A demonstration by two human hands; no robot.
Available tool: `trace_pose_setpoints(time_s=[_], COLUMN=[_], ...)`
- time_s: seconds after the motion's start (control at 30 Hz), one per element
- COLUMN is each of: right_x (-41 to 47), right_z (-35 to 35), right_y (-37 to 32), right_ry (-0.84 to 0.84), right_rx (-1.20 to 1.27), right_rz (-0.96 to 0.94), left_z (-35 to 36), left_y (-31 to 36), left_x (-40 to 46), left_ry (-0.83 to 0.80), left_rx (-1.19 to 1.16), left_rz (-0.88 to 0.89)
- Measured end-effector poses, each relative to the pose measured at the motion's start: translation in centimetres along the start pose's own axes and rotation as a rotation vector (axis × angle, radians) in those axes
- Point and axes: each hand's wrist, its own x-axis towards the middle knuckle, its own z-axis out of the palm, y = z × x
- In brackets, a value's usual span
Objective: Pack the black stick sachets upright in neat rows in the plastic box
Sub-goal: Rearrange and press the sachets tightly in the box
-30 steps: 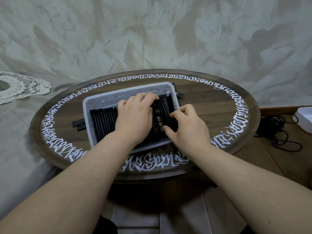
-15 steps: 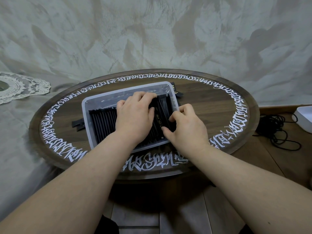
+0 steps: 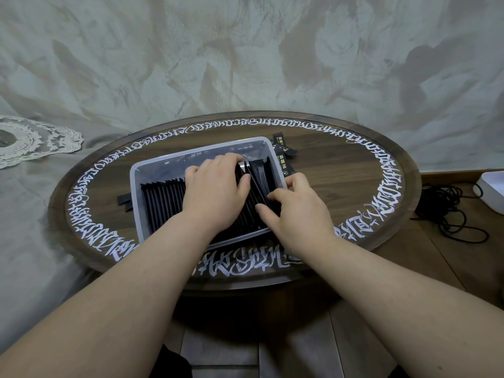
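Note:
A clear plastic box point(image 3: 136, 192) stands on the middle of the round wooden table point(image 3: 341, 181). Inside it, a row of black stick sachets point(image 3: 163, 197) stands on edge from the left wall toward the right. My left hand point(image 3: 215, 192) lies flat across the top of the row's middle, fingers straight and pressing the sachets. My right hand point(image 3: 297, 205) sits at the box's right end, fingers touching the leaning sachets point(image 3: 261, 175) there; its fingertips are partly hidden among them.
Loose black sachets point(image 3: 283, 151) lie on the table past the box's far right corner, and a few more point(image 3: 124, 203) lie beside its left wall. A black cable point(image 3: 450, 208) and a white object point(image 3: 491, 189) sit at the right. A lace doily point(image 3: 32, 137) lies far left.
The sachet with printed face shown flat at the right end has been tipped up into the row. My right hand moved slightly left into the box; my left hand stayed pressing.

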Motion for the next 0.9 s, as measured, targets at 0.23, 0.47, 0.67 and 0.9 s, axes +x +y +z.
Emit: trace_pose_setpoints(time_s=[0.23,0.47,0.67,0.9], right_x=[-0.1,-0.3,-0.8,-1.2], right_z=[0.3,0.0,0.1,0.1], right_y=[0.3,0.7,0.8,0.8], right_ry=[-0.020,-0.062,-0.028,0.013], right_rx=[0.099,0.096,0.075,0.063], right_rz=[-0.034,-0.053,-0.079,-0.097], left_z=[0.2,0.0,-0.5,-0.7], left_y=[-0.7,-0.4,-0.2,0.3], left_x=[-0.3,-0.4,-0.4,-0.3], left_ry=[-0.042,-0.048,-0.042,-0.033], left_rx=[0.113,0.147,0.142,0.179], left_rz=[0.046,0.038,0.081,0.107])
